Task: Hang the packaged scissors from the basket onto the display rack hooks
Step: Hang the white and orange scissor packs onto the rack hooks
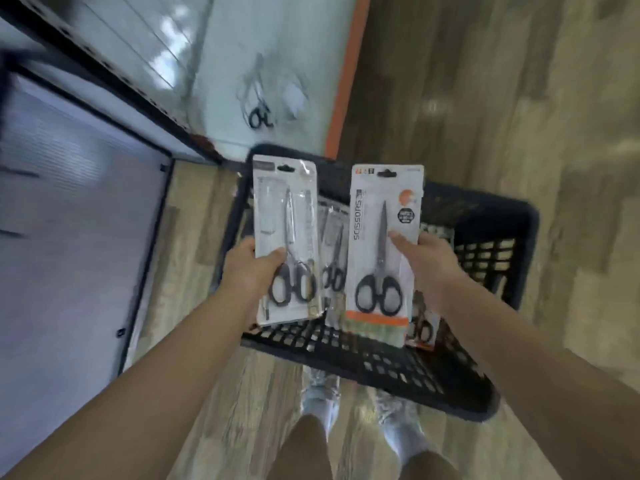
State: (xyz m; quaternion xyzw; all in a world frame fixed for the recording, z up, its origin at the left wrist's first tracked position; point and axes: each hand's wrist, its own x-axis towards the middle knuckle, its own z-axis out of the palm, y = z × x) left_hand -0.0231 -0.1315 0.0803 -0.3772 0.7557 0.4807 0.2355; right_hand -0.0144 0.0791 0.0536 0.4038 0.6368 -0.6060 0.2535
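Two scissors packs [285, 237] [382, 251] upright above black basket [485, 386].

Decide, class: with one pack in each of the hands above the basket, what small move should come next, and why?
Probably lift both packs up and left toward the rack. The left hand grips a clear pack, the right hand an orange-trimmed pack, both clear of the basket, hang holes on top. Neither is on a hook yet.
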